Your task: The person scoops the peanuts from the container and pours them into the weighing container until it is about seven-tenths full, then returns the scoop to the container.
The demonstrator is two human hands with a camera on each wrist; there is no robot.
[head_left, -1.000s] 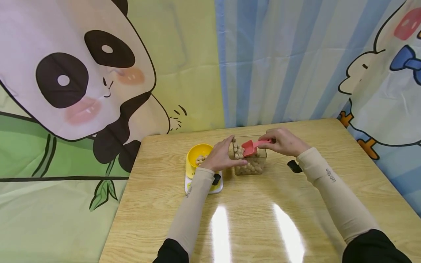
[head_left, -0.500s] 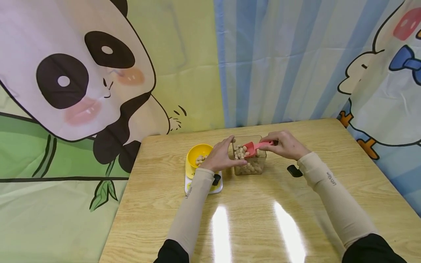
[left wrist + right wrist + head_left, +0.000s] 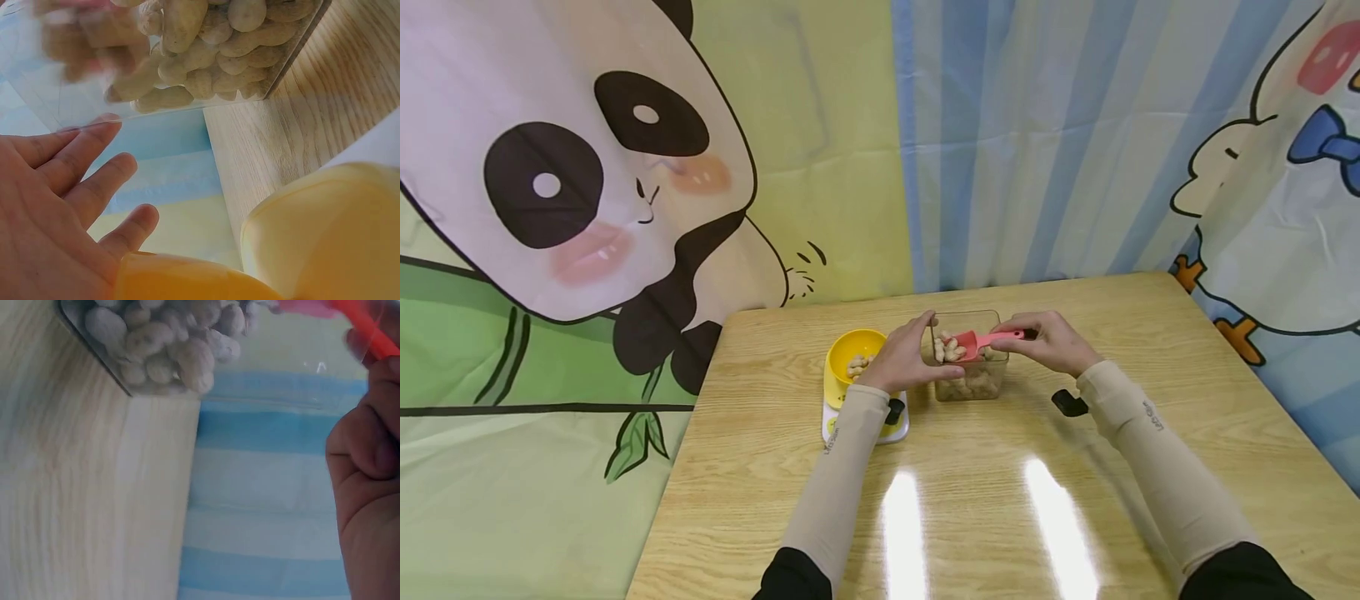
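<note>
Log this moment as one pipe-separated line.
left hand touching clear rectangular container | right hand pinching red plastic scoop, beige peanuts in it | round yellow bowl: peanuts inside

Scoop [image 3: 970, 344] is coloured pinkish red; peanuts [image 3: 947, 350], pale tan. Box [image 3: 991, 371] is tinted a see-through brown. Bowl [image 3: 842, 343] is coloured yellow; base [image 3: 828, 415], white and yellow. Bench [image 3: 722, 500] is patterned with light wood grain. Sleeves [image 3: 838, 483] are coloured beige, marked with dark lettering [image 3: 1152, 415]. Curtain [image 3: 1030, 167] is striped blue and white.

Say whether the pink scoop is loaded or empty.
Loaded: in the head view, peanuts lie in the pink scoop, gripped by the right hand; in the left wrist view, pink shows among blurred peanuts.
</note>
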